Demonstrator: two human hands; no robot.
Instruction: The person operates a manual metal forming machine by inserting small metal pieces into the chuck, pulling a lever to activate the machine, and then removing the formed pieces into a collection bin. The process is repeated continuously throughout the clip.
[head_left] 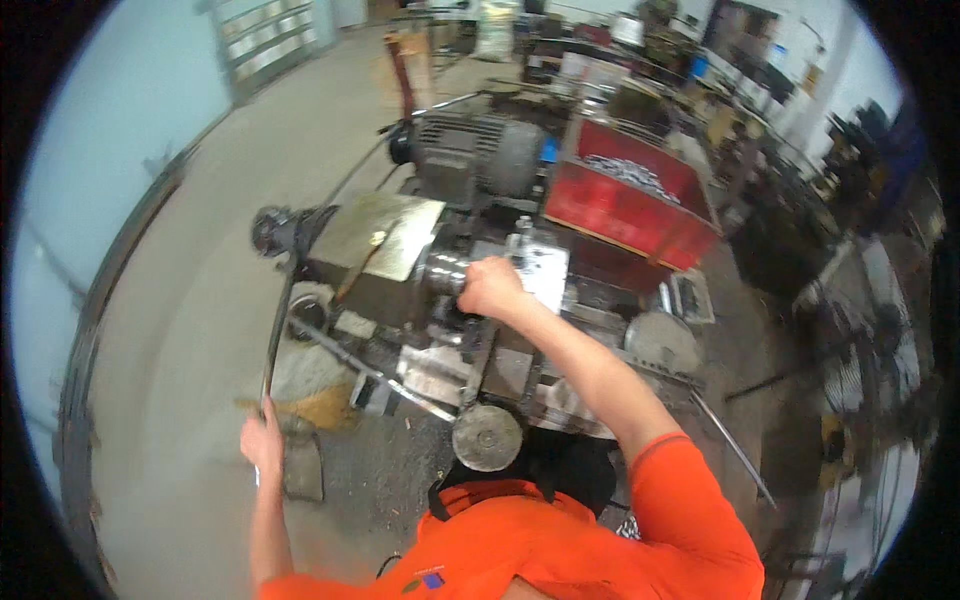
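Note:
A small metal lathe stands in front of me. My left hand [263, 440], low on the left, is wrapped round the lower end of a long lever [279, 340] that slants up to the machine's left side. My right hand [490, 287] reaches over the middle of the lathe, its fingers closed right beside the shiny round chuck [444, 273]. What those fingers hold, if anything, is hidden by the hand. A flat metal cover [400, 235] lies left of the chuck, and a round handwheel [487, 437] sits nearest my body.
Behind the chuck is a dark electric motor [460, 150]. A red bin [620, 215] with small metal parts stands at the back right. A second bar [385, 380] slants across the front left, and a thin rod [735, 450] juts out at right. A brush [315, 408] lies near my left hand.

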